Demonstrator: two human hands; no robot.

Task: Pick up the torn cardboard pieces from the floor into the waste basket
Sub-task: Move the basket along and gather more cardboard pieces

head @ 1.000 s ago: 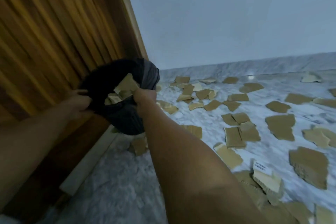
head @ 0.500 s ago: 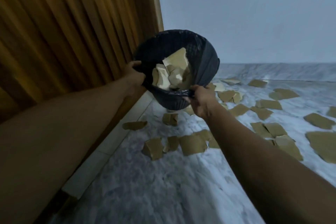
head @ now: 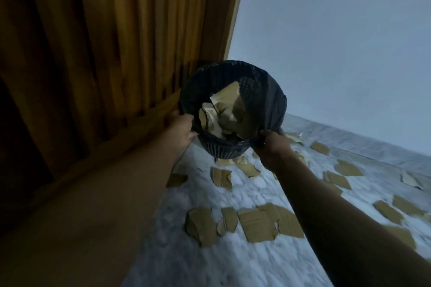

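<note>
A pale marble floor (head: 210, 254) ran between ribbed wooden panelling (head: 105, 53) on the left and a plain light wall (head: 338, 42) on the right. The panelling filled more of the view than it had half a second before.

The dark mesh waste basket (head: 272, 102) was at the foot of the panelling, its mouth tipped toward the camera. It showed further right in the picture than a second earlier, when it sat low on the left. Whether its base touched the floor could not be told. A heap of cardboard scraps (head: 229, 109) lay inside it, much as before.

The left hand (head: 183, 129) gripped the rim on the near left side, fingers curled over the edge. The right hand (head: 274, 144) gripped the near right side of the rim where the dark liner bunched. A second ago the two hands had been closer together. Since half a second ago they had kept their hold on opposite sides.

Torn cardboard pieces (head: 257, 223) still littered the floor. Some lay just below the basket, a cluster lay between the forearms, and more were strewn to the right.
</note>
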